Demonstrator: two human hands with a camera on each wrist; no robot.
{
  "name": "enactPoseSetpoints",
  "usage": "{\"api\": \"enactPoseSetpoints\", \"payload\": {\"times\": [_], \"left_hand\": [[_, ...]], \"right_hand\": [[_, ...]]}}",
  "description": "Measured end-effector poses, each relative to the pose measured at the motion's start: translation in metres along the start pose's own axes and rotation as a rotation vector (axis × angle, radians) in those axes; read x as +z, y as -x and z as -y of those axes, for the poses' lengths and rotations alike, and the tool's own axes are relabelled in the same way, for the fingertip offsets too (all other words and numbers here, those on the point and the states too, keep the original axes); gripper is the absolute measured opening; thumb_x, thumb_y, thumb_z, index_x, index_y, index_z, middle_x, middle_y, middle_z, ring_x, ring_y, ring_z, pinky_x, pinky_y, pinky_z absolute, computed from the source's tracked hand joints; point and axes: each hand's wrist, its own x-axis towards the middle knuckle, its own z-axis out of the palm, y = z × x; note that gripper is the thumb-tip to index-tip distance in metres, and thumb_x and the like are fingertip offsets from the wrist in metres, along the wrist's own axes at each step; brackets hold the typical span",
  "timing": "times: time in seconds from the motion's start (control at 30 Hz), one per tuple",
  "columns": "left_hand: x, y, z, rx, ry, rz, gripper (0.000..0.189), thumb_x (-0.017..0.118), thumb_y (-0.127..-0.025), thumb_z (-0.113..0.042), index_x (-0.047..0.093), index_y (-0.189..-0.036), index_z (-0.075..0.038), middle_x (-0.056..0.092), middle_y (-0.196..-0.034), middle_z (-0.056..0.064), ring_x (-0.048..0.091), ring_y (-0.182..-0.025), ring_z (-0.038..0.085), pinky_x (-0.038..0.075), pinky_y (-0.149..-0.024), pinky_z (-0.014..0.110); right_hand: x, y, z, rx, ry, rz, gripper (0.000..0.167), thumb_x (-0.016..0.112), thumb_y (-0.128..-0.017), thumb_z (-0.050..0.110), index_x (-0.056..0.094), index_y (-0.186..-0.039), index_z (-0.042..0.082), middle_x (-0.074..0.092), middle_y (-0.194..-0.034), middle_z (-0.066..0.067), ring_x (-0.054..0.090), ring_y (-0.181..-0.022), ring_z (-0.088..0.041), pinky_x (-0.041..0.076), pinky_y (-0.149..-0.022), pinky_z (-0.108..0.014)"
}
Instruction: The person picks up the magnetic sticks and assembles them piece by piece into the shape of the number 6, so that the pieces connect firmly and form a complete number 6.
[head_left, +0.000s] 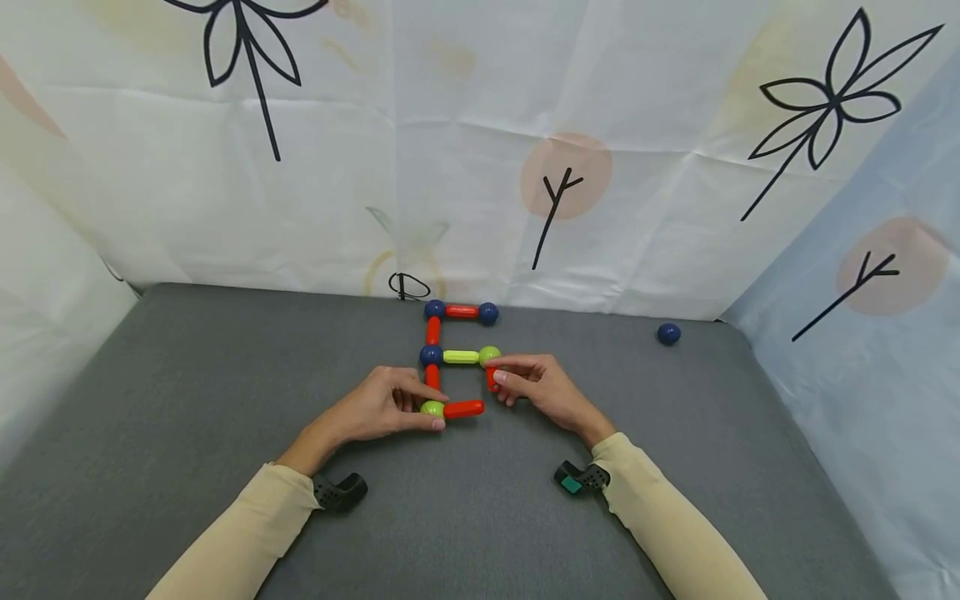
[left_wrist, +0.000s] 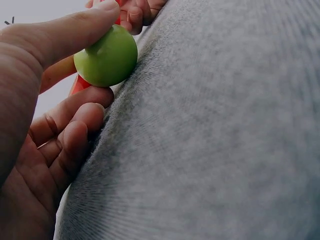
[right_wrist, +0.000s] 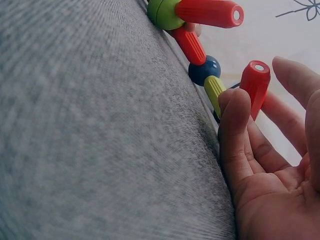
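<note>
My left hand (head_left: 378,406) pinches a green ball (head_left: 431,408) between thumb and fingers; the left wrist view shows the same ball (left_wrist: 106,56). From it one red rod (head_left: 463,409) points right and another red rod (head_left: 432,377) runs up to a blue ball (head_left: 431,355). A yellow-green rod (head_left: 461,357) joins that blue ball to a second green ball (head_left: 490,355). Below this ball, my right hand (head_left: 543,390) holds a red rod (head_left: 492,379) with its fingers. In the right wrist view the rod's free end (right_wrist: 259,66) faces the camera.
The figure continues upward through a red rod (head_left: 433,331) to a blue ball (head_left: 434,309), then a red rod (head_left: 461,312) and another blue ball (head_left: 488,313). A loose blue ball (head_left: 669,334) lies far right on the grey table (head_left: 225,358). Patterned cloth (head_left: 465,167) hangs behind.
</note>
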Motion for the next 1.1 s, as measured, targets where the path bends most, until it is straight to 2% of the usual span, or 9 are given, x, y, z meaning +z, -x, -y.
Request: {"api": "enactPoseSetpoints", "payload": {"times": [0.4,1.1], "left_hand": [[0.0006,-0.0005,0.0018,0.024,0.025,-0.007,0.028,0.086,-0.084,-0.034,0.081,-0.108,-0.022,0.059,-0.077,-0.005,0.054,-0.068,0.013,0.045,-0.059,0.024],[-0.0044,0.0009,-0.0021,-0.022,0.004,0.019,0.026,0.085,-0.085,-0.033,0.081,-0.108,-0.022,0.061,-0.083,-0.003,0.057,-0.069,0.014,0.047,-0.060,0.025]], "right_hand": [[0.0000,-0.0006,-0.0003,-0.016,-0.006,0.003,0.034,0.061,-0.103,0.011,0.063,-0.134,-0.004,0.070,-0.098,-0.019,0.066,-0.077,-0.018,0.057,-0.072,-0.031],[0.0005,-0.0009,-0.0012,-0.013,0.013,0.001,0.033,0.062,-0.102,0.011,0.065,-0.134,-0.001,0.071,-0.101,-0.016,0.066,-0.078,-0.019,0.057,-0.072,-0.032]]}}
